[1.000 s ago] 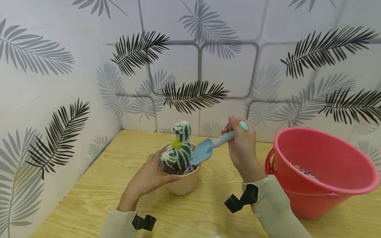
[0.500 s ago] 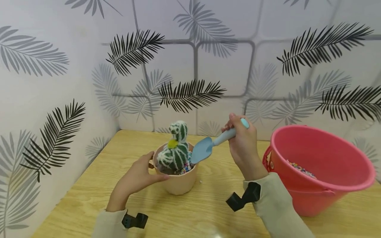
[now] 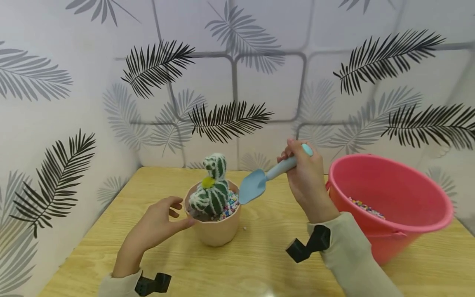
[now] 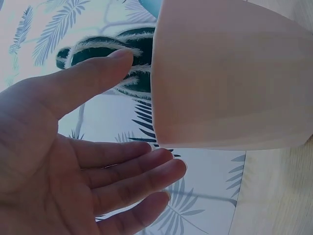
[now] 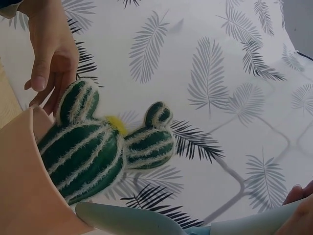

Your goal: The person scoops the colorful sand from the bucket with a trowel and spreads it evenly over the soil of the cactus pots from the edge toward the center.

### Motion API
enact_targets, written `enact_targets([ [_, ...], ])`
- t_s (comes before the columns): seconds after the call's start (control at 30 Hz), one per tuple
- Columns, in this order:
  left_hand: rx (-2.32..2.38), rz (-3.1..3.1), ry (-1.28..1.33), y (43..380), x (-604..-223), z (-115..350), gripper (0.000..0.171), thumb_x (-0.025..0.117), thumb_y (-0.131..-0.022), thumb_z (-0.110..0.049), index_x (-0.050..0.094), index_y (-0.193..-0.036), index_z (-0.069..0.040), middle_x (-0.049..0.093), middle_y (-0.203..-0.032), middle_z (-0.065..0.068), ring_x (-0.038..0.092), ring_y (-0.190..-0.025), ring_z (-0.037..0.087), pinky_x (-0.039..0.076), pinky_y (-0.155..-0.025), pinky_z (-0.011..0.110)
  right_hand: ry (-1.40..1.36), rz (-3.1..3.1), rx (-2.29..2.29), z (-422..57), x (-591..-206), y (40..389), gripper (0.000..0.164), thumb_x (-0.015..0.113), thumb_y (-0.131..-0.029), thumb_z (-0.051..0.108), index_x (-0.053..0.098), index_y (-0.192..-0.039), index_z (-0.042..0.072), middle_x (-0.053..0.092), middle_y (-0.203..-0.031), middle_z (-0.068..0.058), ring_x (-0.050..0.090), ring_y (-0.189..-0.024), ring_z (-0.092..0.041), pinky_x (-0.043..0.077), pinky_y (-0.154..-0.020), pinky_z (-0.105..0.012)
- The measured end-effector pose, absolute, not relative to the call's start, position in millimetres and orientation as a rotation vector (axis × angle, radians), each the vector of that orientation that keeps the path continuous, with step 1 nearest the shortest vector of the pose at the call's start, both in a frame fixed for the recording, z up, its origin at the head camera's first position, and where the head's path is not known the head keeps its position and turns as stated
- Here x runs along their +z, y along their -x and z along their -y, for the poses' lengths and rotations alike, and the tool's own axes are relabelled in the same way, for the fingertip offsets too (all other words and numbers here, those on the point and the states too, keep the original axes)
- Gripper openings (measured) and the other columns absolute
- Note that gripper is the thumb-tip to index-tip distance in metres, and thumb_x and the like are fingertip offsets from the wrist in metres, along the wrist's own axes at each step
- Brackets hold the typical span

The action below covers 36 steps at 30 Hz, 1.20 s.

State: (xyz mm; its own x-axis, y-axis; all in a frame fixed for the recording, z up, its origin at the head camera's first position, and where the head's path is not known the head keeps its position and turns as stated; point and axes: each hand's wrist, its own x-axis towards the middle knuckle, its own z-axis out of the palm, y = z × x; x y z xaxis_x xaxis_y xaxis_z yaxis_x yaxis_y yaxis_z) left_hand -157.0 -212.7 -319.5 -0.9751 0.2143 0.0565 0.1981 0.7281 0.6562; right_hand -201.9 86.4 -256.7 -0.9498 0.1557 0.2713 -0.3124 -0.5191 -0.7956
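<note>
A green toy cactus (image 3: 215,195) with white fuzzy stripes and a yellow flower stands in a peach-coloured pot (image 3: 217,233). Colourful small beads (image 3: 231,205) fill the pot's right side. My left hand (image 3: 157,218) is beside the pot's left rim, fingers loosely bent and holding nothing. In the left wrist view its fingers spread near the rim. My right hand (image 3: 305,177) grips the handle of a light blue trowel (image 3: 253,186). The trowel's tip points down at the pot's right rim, with its blade bare.
A red bucket (image 3: 408,194) with beads (image 3: 366,207) inside stands on the right of the wooden table (image 3: 267,251). One small bead (image 3: 244,228) lies right of the pot. A leaf-patterned wall (image 3: 267,90) rises behind the table.
My left hand has let go of the pot and drawn back to the left. The right hand keeps the trowel at the pot's right rim. The view has shifted slightly.
</note>
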Motion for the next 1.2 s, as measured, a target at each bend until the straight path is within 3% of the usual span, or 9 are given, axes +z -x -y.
enact_targets([
  [0.77, 0.995, -2.900, -0.346, 136.8, -313.7, 202.4, 0.060, 0.072, -0.084, -0.035, 0.053, -0.123, 0.007, 0.061, -0.117, 0.019, 0.061, -0.100, 0.029, 0.053, -0.079, 0.042, -0.250, 1.314, 2.553, -114.7, -246.5, 186.7, 0.033, 0.052, -0.098, 0.014, 0.047, -0.066, 0.011, 0.049, -0.063, 0.001, 0.046, -0.066, -0.012, 0.042, -0.074, -0.028],
  [1.2, 0.990, -2.901, -0.346, 121.3, -308.8, 180.9, 0.043, 0.076, -0.081, -0.031, 0.064, -0.110, -0.003, 0.068, -0.107, 0.009, 0.065, -0.086, 0.022, 0.053, -0.068, 0.035, -0.263, 1.295, 2.548, -130.9, -244.3, 179.3, 0.030, 0.055, -0.096, 0.015, 0.051, -0.067, 0.012, 0.050, -0.064, 0.001, 0.046, -0.068, -0.011, 0.041, -0.074, -0.028],
])
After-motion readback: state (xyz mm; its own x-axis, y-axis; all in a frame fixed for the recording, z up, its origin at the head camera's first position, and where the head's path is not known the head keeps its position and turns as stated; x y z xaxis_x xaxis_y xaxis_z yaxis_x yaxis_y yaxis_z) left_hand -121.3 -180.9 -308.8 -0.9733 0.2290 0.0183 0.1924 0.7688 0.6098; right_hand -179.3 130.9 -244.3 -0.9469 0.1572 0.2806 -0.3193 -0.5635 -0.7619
